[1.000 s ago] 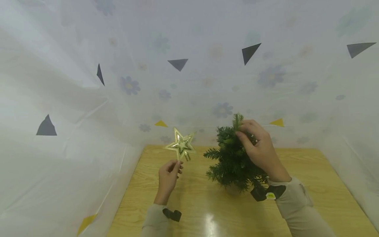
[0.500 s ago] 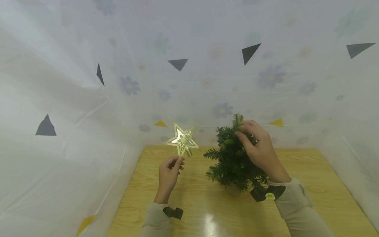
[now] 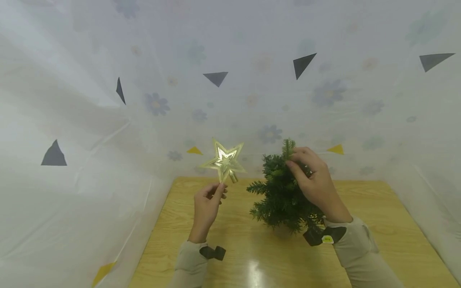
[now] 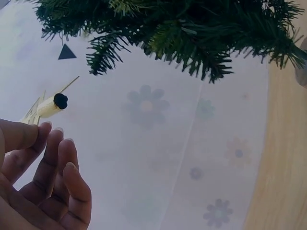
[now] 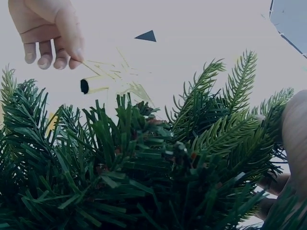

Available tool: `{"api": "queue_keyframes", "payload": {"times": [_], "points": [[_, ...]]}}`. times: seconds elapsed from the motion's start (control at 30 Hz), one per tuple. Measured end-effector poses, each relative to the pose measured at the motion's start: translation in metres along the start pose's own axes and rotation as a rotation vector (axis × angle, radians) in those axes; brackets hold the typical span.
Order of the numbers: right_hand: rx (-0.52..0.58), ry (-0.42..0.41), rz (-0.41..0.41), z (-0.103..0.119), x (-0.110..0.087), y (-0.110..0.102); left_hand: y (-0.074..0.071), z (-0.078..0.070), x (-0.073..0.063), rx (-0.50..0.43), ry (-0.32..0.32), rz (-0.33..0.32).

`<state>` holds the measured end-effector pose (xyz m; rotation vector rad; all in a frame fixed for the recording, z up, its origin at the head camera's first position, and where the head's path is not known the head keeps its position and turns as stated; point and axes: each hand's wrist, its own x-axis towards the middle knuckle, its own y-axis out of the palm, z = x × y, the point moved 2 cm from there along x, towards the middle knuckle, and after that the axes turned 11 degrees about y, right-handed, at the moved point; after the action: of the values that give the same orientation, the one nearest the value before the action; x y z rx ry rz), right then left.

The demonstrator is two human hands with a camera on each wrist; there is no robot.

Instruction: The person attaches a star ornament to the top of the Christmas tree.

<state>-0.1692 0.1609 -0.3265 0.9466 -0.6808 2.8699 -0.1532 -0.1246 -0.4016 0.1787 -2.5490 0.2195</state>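
My left hand [image 3: 207,212] pinches a gold star tree topper [image 3: 225,159] by its lower point, between thumb and index finger. The star is upright, left of a small artificial Christmas tree [image 3: 279,196]. Behind the star sticks out a short gold tube [image 4: 50,105] with a dark open end, seen in the left wrist view. My right hand [image 3: 317,186] pinches the tree's top sprig [image 3: 288,147] from the right. In the right wrist view, green branches [image 5: 134,163] hide part of the right fingers, and the star shows beyond them, apart from the tree.
The tree stands on a wooden table [image 3: 230,256], its pale base [image 3: 283,230] mostly covered by branches. A whitish flower-print sheet [image 3: 248,104] encloses the back and sides, with dark and yellow triangles on it. Dark camera straps wrap both wrists.
My left hand has risen slightly, carrying the star up and a little right, with the star's face turning somewhat and its tube showing more. The right hand stays at the treetop.
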Motion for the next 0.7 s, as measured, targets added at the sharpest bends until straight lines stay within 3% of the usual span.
{"api": "queue_keyframes", "payload": {"times": [0.33, 0.7], "points": [[0.008, 0.007, 0.004, 0.0, 0.0, 0.001, 0.006, -0.019, 0.01, 0.017, 0.024, -0.006], [0.027, -0.003, 0.01, 0.0, -0.001, 0.003, 0.013, -0.043, 0.027, -0.003, 0.146, -0.009]]}}
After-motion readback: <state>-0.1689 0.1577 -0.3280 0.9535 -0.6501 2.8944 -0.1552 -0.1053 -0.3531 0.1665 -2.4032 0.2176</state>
